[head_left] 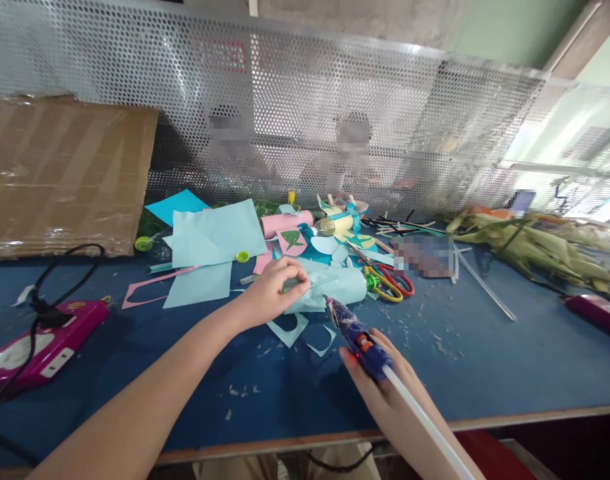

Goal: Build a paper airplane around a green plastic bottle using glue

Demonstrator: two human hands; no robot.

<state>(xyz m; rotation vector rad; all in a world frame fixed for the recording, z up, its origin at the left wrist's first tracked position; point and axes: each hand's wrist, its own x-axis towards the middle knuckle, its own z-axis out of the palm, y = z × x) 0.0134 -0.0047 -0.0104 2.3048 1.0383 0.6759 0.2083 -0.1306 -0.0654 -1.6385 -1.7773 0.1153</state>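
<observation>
Dark-blue glue gun [353,328] is gripped in right hand [385,399], nozzle close to paper-wrapped bottle [351,283] lying sideways on worktop [285,393]. Left hand [277,287], fingers bent, is at bottle's left end; pinch on paper cannot be confirmed.

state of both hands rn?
Left hand: fingers curled at the light-blue roll; grip can't be told.
Right hand: closed around the glue gun.

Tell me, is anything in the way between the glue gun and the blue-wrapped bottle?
No, nothing I can see. The right hand holds the glue gun with its tip right by the bottle, and the left hand is to the tip's left.
</observation>
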